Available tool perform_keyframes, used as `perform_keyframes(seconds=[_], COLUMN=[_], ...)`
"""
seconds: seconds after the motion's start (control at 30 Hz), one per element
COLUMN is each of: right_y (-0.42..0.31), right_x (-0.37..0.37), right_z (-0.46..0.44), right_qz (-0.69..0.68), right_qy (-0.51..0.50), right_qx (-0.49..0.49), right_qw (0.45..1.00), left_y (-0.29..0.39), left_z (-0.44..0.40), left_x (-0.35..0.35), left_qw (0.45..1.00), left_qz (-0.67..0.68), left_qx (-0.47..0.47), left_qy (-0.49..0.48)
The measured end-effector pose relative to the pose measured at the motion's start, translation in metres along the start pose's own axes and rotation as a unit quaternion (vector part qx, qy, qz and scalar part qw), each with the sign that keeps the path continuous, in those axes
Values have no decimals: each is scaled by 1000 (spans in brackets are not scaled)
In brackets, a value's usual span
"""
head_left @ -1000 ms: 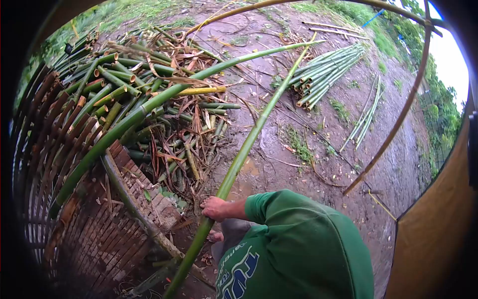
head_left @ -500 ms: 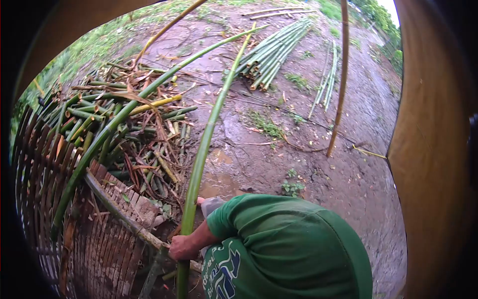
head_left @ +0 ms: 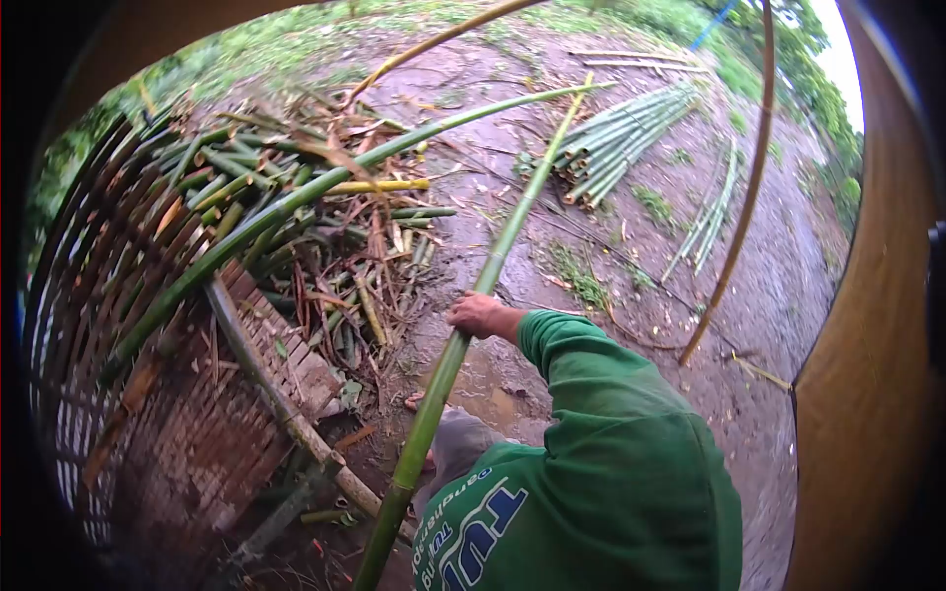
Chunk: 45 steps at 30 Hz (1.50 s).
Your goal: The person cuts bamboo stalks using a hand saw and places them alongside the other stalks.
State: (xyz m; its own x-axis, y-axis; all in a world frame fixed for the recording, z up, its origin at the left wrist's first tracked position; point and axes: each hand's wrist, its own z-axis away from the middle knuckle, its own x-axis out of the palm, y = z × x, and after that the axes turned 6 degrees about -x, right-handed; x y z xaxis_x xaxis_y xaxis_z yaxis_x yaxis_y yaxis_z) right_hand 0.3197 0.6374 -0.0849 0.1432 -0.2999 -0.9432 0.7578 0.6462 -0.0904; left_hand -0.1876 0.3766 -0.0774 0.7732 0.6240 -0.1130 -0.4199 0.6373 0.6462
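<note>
A long green bamboo pole (head_left: pixel 434 409) slants from the bottom edge up to the middle of the view. My right hand (head_left: pixel 475 313) is closed around it partway along, the arm reaching out from a green sleeve. My left hand is out of sight. Beside this pole, a second green bamboo pole (head_left: pixel 296 209) rests across the slatted fence at the left, and the two thin ends cross near the top. A cut, paler bamboo rail (head_left: pixel 258 369) runs along the edge of the brown slats below the held pole. A bare foot shows behind the held pole.
Short cut bamboo pieces and dry husks form a pile (head_left: pixel 286 192) behind the slatted fence (head_left: pixel 148 286). A bundle of green poles (head_left: pixel 621 138) lies on muddy ground, with several thinner ones (head_left: pixel 709 212) nearby. A brown upright stick (head_left: pixel 749 197) stands at the right.
My right hand has gone from low on the bamboo pole to a higher point along it. The pole leans more to the right, and the whole view has shifted.
</note>
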Motion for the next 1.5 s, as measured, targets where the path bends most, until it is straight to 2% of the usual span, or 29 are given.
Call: perform_keyframes(seconds=[0.03,0.1,0.13,0.27,0.3,0.33,0.37,0.4,0.43,0.47,0.53,0.67,0.7,0.73,0.8,0.83,0.87,0.9,0.93,0.97,1.0,1.03,1.07,1.13,1.23,1.37,1.43,1.47,1.5], right_y=[1,-7,-22,-91,-132,-166,-217,-263,-300,-323,-348,-232,-186,-145,-71,-38,-4,2,8,16,33,49,38,56,44,-72,-143,-171,-197], right_x=[2,8,-11,-15,-24,-5,-40,-39,-67,-117,-129,-82,-74,-39,-20,22,72,59,42,25,46,80,58,89,76,2,-28,-24,-60], right_z=[-8,-27,-31,-87,-107,-137,-150,-175,-176,-170,-176,-182,-170,-180,-152,-131,-126,-129,-129,-128,-142,-156,-166,-191,-203,-217,-211,-211,-202], right_qz=[31,31,10,-17,14,-21,-108,-67,-219,-201,-302,-296,-207,-139,-73,-64,-171,-169,-167,-164,-133,-54,-21,-23,33,76,40,0,-90], right_qy=[-86,-148,-157,-209,-169,-108,-90,-44,61,44,309,193,131,-6,-69,30,94,76,59,41,-7,-7,-68,-97,-186,-334,-272,-201,-197], right_qx=[13,-9,24,-73,-82,-162,-149,-234,-289,-335,-375,-257,-187,-127,-41,-47,-38,-24,-11,2,-29,-41,5,15,-64,-94,-174,-201,-212], right_qw=[996,988,987,975,982,981,979,969,930,919,820,899,951,982,994,996,980,982,984,986,991,998,997,995,980,935,946,959,953], left_y=[-2,-7,-10,-16,-16,-17,-17,-17,-16,-15,-14,-14,-15,-16,-19,-27,-36,-29,-33,8,15,24,25,29,42,74,61,55,50], left_z=[3,8,9,14,16,18,20,22,26,29,38,50,52,56,63,69,62,67,78,100,102,109,107,102,95,80,55,55,61], left_x=[-3,-9,-11,-21,-23,-23,-25,-26,-28,-29,-34,-45,-50,-57,-81,-93,-94,-81,-65,-28,-10,-9,-2,9,5,-24,-49,-52,-55], left_qw=[1000,999,999,998,998,998,997,997,997,997,996,996,995,995,996,996,996,992,996,993,984,985,983,979,978,965,945,948,950], left_qz=[6,23,28,36,37,38,37,35,34,32,28,28,31,35,53,70,88,106,-7,112,8,64,38,1,-59,-132,-192,-148,-107], left_qx=[-3,-5,-7,-16,-19,-19,-20,-19,-19,-19,-24,-36,-37,-39,-39,-36,-17,-1,58,-20,-37,-53,-8,46,93,97,106,97,85], left_qy=[9,30,34,46,50,53,57,60,64,70,80,81,82,80,58,30,-22,-75,60,38,175,153,180,201,178,206,242,263,282])
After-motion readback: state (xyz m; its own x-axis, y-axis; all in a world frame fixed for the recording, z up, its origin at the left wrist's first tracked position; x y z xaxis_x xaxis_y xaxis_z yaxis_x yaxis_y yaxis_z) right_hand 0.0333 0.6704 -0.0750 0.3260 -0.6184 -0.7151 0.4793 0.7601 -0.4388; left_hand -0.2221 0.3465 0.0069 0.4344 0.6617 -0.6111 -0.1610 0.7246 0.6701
